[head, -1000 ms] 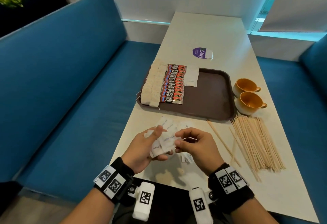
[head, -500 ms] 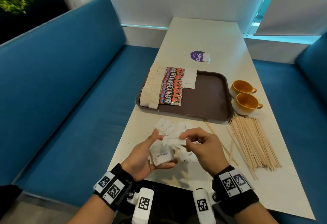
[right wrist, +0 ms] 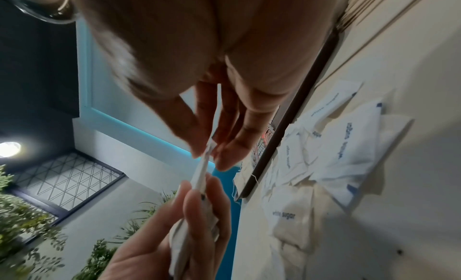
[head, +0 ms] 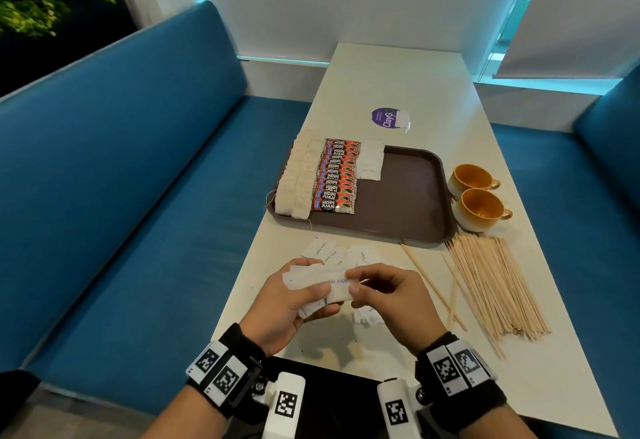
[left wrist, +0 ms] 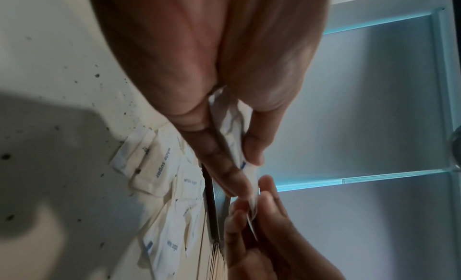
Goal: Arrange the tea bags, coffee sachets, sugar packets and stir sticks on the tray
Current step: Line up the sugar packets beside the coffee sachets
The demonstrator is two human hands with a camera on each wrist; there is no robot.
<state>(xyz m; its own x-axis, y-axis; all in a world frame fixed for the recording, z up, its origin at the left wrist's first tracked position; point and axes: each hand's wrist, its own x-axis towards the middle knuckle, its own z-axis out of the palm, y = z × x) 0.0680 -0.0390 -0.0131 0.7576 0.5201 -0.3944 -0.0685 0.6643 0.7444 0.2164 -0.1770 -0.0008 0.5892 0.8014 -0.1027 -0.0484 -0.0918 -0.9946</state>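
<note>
A: What's beyond the hands?
B: Brown tray (head: 408, 203) w/ tea bags (head: 298, 175), coffee sachets (head: 336, 179), a few sugar packets (head: 371, 165). Stir sticks (head: 491, 286) lie right of the hands.
A: And the hands?
B: Left hand (head: 287, 303) curls round a sugar packet stack (head: 311, 282); right hand (head: 391, 300) pinches its other end. Loose packets (head: 332, 255) lie just past them.

Both hands (head: 343, 295) meet, fingers apparently pinching, wrists raised.

Tray (head: 408, 196) on worktop (head: 391, 75): tea bags (head: 298, 175) leftmost, coffee sachets (head: 336, 179) beside, sugar packets (head: 370, 161) next right. Cups (head: 478, 196) right of tray; stir sticks (head: 495, 282) before cups.
</note>
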